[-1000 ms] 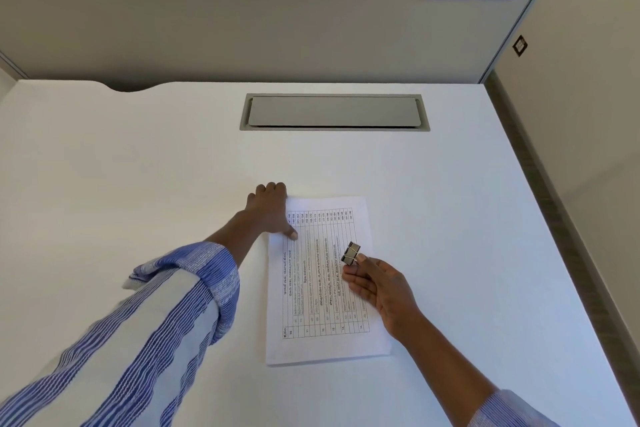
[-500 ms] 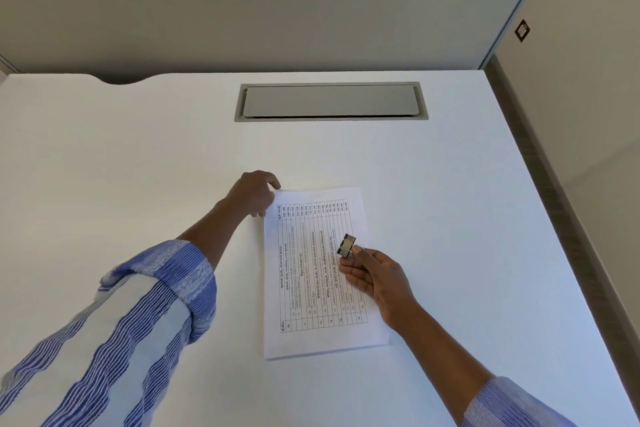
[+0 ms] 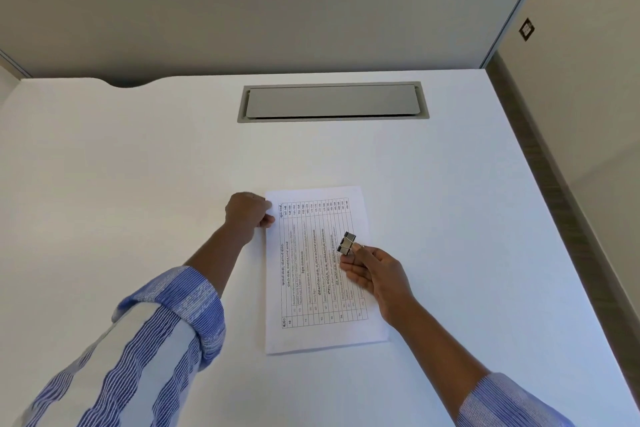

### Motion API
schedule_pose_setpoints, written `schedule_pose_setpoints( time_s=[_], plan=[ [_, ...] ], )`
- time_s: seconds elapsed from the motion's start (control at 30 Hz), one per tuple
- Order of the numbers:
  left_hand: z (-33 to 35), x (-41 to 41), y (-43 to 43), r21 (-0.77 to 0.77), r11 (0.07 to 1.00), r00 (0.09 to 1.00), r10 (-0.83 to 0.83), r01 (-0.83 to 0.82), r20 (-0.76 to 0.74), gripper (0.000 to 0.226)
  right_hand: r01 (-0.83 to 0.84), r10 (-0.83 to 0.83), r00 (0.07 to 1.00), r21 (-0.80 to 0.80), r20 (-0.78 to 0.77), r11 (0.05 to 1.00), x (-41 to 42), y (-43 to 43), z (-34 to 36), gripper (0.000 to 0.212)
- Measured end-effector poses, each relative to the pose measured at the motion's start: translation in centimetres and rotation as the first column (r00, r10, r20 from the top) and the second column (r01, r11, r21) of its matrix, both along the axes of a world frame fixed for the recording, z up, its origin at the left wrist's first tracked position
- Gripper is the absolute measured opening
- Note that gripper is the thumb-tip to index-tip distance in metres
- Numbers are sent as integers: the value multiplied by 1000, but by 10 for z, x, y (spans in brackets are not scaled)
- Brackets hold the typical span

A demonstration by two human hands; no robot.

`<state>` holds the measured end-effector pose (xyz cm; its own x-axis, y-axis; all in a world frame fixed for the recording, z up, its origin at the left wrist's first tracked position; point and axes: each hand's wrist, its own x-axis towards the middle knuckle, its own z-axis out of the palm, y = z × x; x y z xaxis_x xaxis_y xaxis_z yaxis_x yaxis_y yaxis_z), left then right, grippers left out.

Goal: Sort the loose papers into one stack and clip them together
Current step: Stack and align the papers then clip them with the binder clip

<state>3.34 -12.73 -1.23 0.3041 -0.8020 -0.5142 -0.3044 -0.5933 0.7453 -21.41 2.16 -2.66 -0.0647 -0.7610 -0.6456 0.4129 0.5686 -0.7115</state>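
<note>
The papers [image 3: 317, 270] lie gathered in one stack on the white table [image 3: 138, 166]. Our left hand [image 3: 247, 211] pinches the stack's far left corner, and our right hand [image 3: 372, 270] pinches the binder clip [image 3: 346, 243] above the sheet. We should lift that corner slightly, squeeze the clip open, and push it fully on. Half a second earlier, the left hand was just reaching that corner.

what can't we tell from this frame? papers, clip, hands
- Papers, head view: sheet count unknown; only the top sheet shows.
- Clip, head view: too small to tell whether its mouth is open.
- Left hand, head view: curled fingers hide whether it pinches the far left corner.
- Print: too small to read.
</note>
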Motion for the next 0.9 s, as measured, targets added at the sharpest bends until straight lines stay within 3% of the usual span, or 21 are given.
schedule_pose_setpoints(
  time_s=[0.1,0.2,0.33,0.57,0.73,0.9],
  plan=[
    [-3,-4,7,8,996,991,94,-94,-95,9,-4,4,1000,0,0,1000,0,1,0,33],
    [-5,-8,12,-41,988,985,147,-151,-92,20,-51,51,998,7,-25,999,-2,0,2,33],
    [1,-8,14,-117,988,994,103,-106,-36,19,-171,155,960,-51,-235,984,-11,-13,19,35],
    [32,-21,8,-190,949,960,-218,251,178,6,-297,141,804,-185,-577,937,-23,-62,66,25],
    [54,-41,11,-199,822,816,-439,534,376,13,-429,166,678,-203,-717,880,-22,-86,79,30],
    [61,-51,18,-214,720,718,-521,661,462,13,-507,180,562,-165,-807,846,-22,-97,81,27]
  ],
)
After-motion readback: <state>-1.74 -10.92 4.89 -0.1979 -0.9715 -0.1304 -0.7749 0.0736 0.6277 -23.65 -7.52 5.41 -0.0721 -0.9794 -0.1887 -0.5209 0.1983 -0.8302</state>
